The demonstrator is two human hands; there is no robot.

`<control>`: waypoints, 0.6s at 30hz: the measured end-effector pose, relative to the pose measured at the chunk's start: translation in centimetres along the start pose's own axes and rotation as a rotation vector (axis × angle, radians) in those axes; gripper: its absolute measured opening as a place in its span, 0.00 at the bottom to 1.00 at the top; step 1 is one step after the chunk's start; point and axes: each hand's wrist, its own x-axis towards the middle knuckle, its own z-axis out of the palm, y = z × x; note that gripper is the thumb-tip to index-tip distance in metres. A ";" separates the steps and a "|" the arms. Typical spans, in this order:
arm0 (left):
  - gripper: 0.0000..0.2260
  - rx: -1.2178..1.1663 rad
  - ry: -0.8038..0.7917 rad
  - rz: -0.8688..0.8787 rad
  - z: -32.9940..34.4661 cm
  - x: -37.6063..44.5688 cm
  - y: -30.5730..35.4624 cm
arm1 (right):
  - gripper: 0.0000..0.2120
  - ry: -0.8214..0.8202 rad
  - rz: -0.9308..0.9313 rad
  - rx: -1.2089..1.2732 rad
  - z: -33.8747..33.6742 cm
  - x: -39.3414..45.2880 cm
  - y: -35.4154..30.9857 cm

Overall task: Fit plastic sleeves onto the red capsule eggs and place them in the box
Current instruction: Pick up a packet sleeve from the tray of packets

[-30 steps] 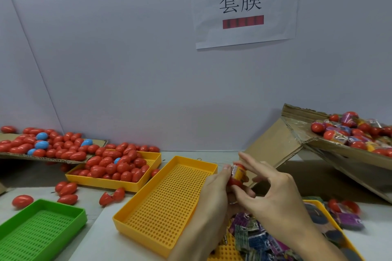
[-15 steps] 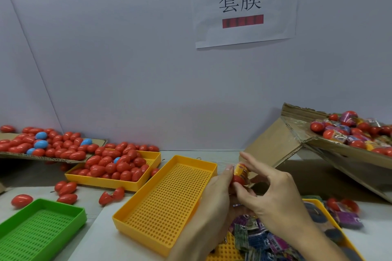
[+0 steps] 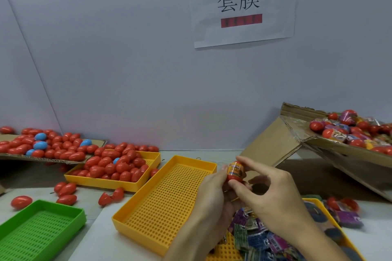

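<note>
Head view: my left hand (image 3: 210, 193) and right hand (image 3: 273, 195) both pinch one red egg (image 3: 235, 173) above the table's front edge, sleeve (image 3: 235, 169) on. Box (image 3: 347, 152) holds many; plenty bare eggs (image 3: 112, 167) remain.

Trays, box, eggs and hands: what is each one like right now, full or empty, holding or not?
Middle yellow plastic tray: empty.
Green plastic tray: empty.
Far yellow tray: heaped with eggs.
Cardboard box: tilted, holding sleeved eggs.
Red capsule egg: sleeved, held up.
Left hand: holding it.
Right hand: pinching it.
</note>
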 end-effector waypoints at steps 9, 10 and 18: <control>0.18 0.022 -0.070 -0.027 -0.1 0.2 -0.4 | 0.22 -0.020 0.044 -0.009 -0.2 0.1 -0.4; 0.18 0.049 -0.078 -0.028 -0.2 0.3 -0.5 | 0.22 -0.017 0.041 -0.020 -0.2 0.1 -0.3; 0.20 0.150 -0.118 -0.050 -0.4 0.8 -0.9 | 0.19 -0.002 0.055 -0.012 -0.2 0.2 -0.1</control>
